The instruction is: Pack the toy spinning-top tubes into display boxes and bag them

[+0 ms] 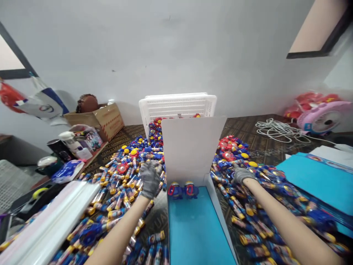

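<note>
An open white box point(194, 151) with a blue lining sheet point(198, 228) stands in front of me, its lid upright at the far side. Two blue-and-red toys point(183, 190) sit side by side at the lined far end. To the left of the box, my left hand point(151, 179), in a grey glove, is over the heap with its fingers curled; what they hold is hidden. My right hand point(242, 174), gloved too, reaches into the toys right of the box. Its fingers are bent and partly hidden, and I cannot make out anything in them.
Small printed tubes with yellow caps point(118, 198) cover the table on both sides. Behind the lid stands a white plastic basket point(178, 99) of toys. Blue sheets point(317, 180), a coiled cable point(278, 129) and a pink fan point(325, 117) lie right; a cardboard box point(107, 121) stands left.
</note>
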A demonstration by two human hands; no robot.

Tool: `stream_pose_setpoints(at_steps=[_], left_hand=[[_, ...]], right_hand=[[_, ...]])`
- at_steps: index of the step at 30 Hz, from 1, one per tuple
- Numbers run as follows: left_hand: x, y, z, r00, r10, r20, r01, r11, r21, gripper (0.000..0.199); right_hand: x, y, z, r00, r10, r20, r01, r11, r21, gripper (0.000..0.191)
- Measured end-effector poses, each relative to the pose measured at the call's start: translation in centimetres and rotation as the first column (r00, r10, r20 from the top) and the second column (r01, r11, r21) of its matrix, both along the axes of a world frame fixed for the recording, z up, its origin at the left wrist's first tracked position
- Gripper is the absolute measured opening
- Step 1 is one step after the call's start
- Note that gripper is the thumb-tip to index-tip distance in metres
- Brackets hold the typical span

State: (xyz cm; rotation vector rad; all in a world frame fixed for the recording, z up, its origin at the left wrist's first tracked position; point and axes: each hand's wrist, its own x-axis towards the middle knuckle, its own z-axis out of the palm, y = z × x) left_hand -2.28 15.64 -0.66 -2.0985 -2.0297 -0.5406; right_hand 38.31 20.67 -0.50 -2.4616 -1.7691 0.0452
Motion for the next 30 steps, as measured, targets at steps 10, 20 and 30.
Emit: stream_pose_setpoints(at_steps=[10, 20, 30], left_hand=[[-6.7, 5.4, -4.6, 0.999, 0.031, 0.015, -0.024, 0.940, -0.340, 0.053], [-9.1, 0.5, 0.5, 0.869, 0.099, 0.485, -0.022, 0.987, -0.162, 0.051], [2.5, -12.9, 3.2, 0.399, -0.229, 0.888, 0.264, 0.956, 0.128, 0.035]], right_hand=[[-2.4, -7.7, 6.1, 0.795, 0.408, -0.450, -0.161, 0.856, 0.491, 0.052], [-10.4, -9.6, -3.4, 0.565, 0.813, -0.138, -0.492, 0.467, 0.735, 0.045], [-11.2, -8.4, -2.7, 0.643, 0.764, -0.040, -0.699, 0.608, 0.377, 0.050]])
